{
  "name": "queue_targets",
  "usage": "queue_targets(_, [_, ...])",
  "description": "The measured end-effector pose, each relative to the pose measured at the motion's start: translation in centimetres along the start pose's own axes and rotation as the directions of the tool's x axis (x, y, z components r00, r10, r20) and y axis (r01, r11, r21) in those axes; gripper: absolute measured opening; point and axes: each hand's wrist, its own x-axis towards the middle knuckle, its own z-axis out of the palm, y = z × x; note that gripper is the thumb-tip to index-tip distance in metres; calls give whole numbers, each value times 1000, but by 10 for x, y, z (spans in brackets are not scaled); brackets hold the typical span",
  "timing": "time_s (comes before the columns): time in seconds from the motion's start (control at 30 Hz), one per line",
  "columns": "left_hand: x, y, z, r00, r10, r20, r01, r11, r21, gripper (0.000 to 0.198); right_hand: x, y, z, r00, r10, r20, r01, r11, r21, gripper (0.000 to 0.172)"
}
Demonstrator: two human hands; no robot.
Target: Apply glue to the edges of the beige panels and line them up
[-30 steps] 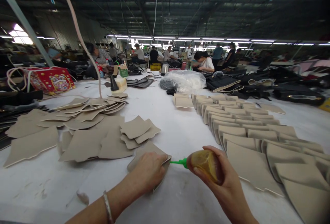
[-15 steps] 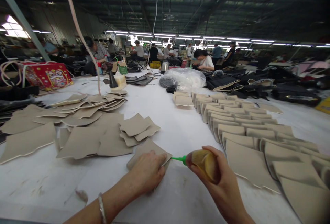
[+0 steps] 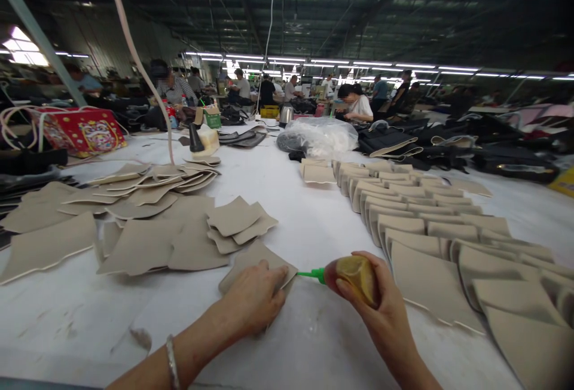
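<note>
Near the middle front of the white table, my left hand (image 3: 255,295) lies over a beige panel (image 3: 244,258), fingers curled and pressed on it, with the index finger along its right corner. The thumb is partly hidden. My right hand (image 3: 386,306) is wrapped round an amber squeeze bottle (image 3: 356,276), which lies tilted almost on its side. Its thin green nozzle (image 3: 314,274) points left, and the tip is at the panel's right corner, close to my left fingertip. Whether any liquid comes out cannot be made out.
Loose beige panels (image 3: 143,243) are heaped at the left. Overlapping rows of folded beige pieces (image 3: 430,276) cover the right side. Farther back are a clear plastic bag (image 3: 323,137), a red patterned bag (image 3: 81,130) and a hanging hose (image 3: 139,58). Several people work beyond.
Both hands, the panel and the bottle keep nearly the same places. The bottle has turned slightly in my right hand, and its nozzle tip stays at the panel's corner.
</note>
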Motion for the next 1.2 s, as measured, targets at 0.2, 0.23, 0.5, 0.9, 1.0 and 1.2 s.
queue_targets(0.2, [1, -3, 5, 1000, 10, 8, -10, 999, -34, 42, -1, 10, -4, 993, 4, 117, -7, 1000, 26, 43])
queue_targets(0.23, [1, -4, 5, 1000, 13, 14, -12, 999, -40, 43, 0, 10, -4, 996, 14, 85, -17, 999, 35, 44])
queue_targets(0.5, [-1, -11, 8, 999, 34, 21, -32, 995, -97, 47, -16, -2, 3, 982, 84, 166, -102, 989, 103, 43])
queue_targets(0.9, [-3, -15, 12, 999, 30, 17, -27, 989, -143, 49, -26, -3, 1, 963, 89, 254, -125, 984, 126, 47])
queue_targets(1.0, [-3, -16, 12, 1000, 27, 16, -24, 988, -154, 48, -27, -1, 1, 981, 85, 174, -104, 989, 102, 45])
queue_targets(1.2, [-4, -18, 12, 999, 48, 24, -43, 984, -175, 49, -32, -3, 3, 955, 132, 267, -180, 970, 164, 49])
